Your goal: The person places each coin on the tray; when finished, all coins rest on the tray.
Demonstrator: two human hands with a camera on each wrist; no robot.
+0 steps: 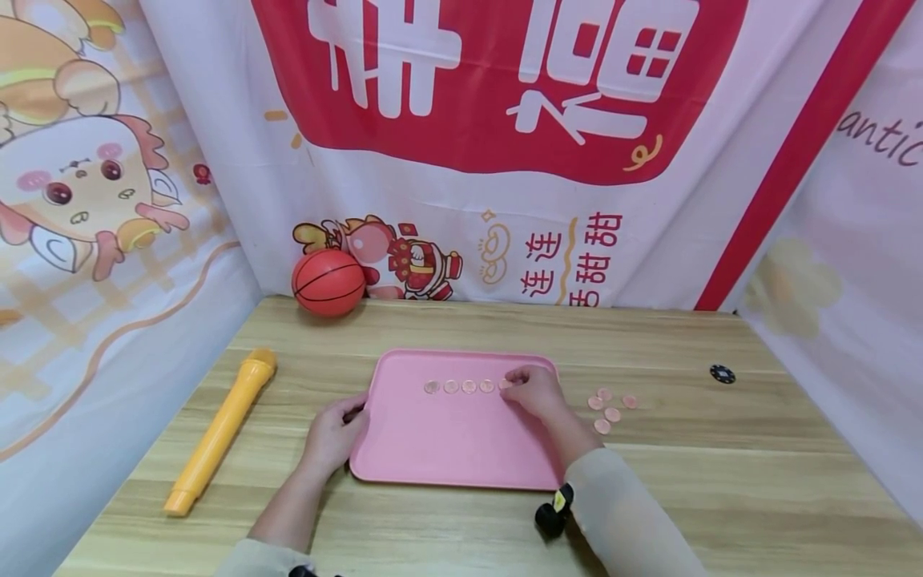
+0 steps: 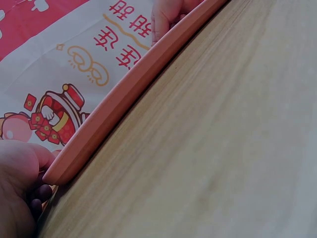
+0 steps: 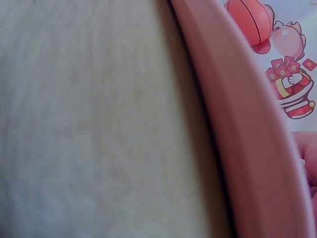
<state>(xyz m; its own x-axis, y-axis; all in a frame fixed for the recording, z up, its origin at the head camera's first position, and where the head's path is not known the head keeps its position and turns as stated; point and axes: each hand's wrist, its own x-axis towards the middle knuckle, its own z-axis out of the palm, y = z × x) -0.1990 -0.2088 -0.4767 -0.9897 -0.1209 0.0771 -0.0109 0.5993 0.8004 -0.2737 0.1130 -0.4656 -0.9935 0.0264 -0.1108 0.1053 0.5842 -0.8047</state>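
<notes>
A pink tray (image 1: 461, 449) lies on the wooden table, and my left hand (image 1: 336, 433) grips its left edge. In the left wrist view, the thumb of that hand (image 2: 20, 183) is at the tray's rim (image 2: 119, 99), with curled fingers below. Several copper-coloured coins (image 1: 450, 386) form a straight row across the tray's upper half. At the right end of this row, my right hand (image 1: 537, 393) pinches a coin (image 1: 505, 385) with thumb and fingertips, close over the tray. The right wrist view shows mostly the tray's side wall (image 3: 247, 124), which hides the coins.
Several loose coins (image 1: 612, 414) lie on the table right of the tray. Farther right is a black-and-white poker chip (image 1: 723, 373). A yellow toy microphone (image 1: 223, 433) lies at the left. A small basketball (image 1: 328, 282) sits at the back by the hanging cloth (image 1: 649, 240).
</notes>
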